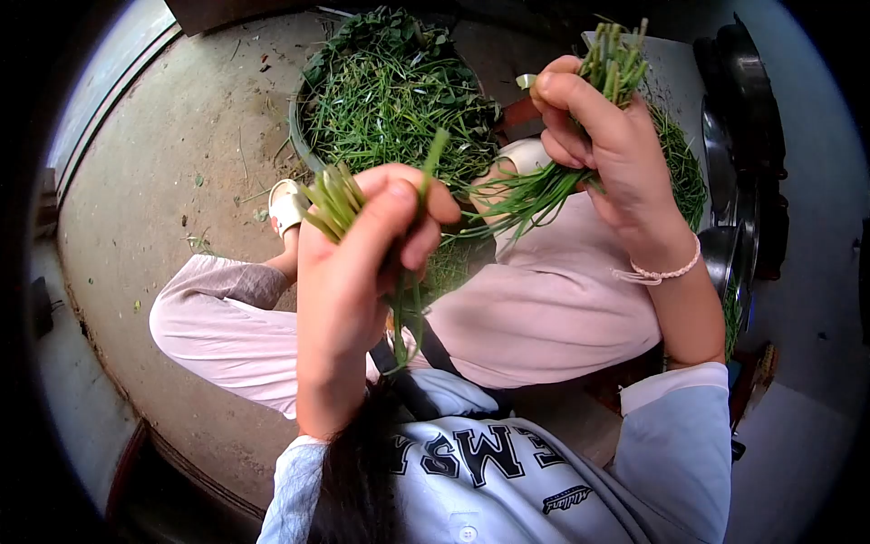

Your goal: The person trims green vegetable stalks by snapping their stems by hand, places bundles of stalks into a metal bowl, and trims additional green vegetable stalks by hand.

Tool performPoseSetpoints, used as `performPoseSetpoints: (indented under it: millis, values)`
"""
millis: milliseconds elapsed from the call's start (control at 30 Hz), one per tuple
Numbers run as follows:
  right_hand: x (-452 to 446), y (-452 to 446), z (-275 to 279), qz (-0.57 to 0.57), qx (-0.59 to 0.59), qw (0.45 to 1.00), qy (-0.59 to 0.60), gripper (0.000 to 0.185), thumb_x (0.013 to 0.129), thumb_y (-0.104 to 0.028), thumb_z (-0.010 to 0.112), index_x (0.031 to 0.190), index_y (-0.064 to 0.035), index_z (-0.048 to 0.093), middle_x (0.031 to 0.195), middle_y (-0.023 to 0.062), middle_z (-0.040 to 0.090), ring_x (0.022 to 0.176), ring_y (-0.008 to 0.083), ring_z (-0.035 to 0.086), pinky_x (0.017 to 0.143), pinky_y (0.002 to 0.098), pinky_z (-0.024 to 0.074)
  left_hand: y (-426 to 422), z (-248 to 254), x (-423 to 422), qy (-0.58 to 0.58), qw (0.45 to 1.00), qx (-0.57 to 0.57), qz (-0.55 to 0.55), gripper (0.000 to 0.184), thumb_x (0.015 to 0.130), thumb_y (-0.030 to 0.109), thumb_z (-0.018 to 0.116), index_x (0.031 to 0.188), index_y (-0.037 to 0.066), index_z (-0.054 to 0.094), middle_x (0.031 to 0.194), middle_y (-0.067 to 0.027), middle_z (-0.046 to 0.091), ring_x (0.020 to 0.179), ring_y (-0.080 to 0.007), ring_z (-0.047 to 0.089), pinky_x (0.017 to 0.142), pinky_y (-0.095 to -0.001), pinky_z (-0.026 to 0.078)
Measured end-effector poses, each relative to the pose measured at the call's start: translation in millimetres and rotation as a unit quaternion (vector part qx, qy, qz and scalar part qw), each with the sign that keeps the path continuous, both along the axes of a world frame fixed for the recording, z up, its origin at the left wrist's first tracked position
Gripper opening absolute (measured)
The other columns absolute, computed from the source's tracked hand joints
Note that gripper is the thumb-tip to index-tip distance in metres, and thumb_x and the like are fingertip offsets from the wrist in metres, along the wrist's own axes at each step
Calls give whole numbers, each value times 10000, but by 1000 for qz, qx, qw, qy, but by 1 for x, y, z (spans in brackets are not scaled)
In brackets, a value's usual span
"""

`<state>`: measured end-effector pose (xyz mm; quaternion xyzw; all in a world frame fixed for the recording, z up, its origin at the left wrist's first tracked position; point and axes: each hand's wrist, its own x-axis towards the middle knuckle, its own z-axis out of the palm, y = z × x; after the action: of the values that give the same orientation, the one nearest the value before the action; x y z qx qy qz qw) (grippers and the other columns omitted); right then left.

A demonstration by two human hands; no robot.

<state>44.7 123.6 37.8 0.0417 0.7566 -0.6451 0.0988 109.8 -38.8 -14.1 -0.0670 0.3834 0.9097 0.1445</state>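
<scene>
My left hand (362,227) is closed around a bunch of green stems (333,201), their cut ends sticking up past the thumb and thin leaves hanging below the fist. One more green stalk (437,154) rises from between its thumb and fingers. Raised at the upper right, my right hand (603,136) grips a second bunch of green stems (614,63), cut ends upward, with long leaves trailing down to the left. The two hands are apart, in front of my lap.
Beyond my knees stands a round tub (296,127) heaped with loose greens (390,100). More greens (684,172) lie beside my right forearm. Dark and metal pans (748,100) line the right side. Bits of leaf and soil dot the floor (136,227).
</scene>
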Motion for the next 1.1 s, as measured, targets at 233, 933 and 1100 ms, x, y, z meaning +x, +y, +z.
performPoseSetpoints:
  millis: [233,933,1100]
  values:
    - [0,3,1,62,-6,992,-111,100,696,-137,609,690,-64,541,525,-44,437,400,22,343,371,188,248,1,-4,-6,8,999,54,4,332,776,164,490,1032,-48,504,489,51,369,412,-3,291,394,-137,214]
    - [3,-1,1,209,-78,951,-213,160,714,-71,577,845,15,547,684,52,542,425,24,364,372,165,262,7,-17,-19,120,968,-139,172,92,746,43,580,820,-10,590,580,69,452,454,9,326,407,-130,230]
    - [5,1,-2,232,-127,921,-285,221,682,-21,583,895,2,526,647,33,525,430,32,363,379,174,256,24,-6,-27,110,981,-88,131,138,721,46,601,830,-38,590,556,67,437,481,7,380,426,-125,286]
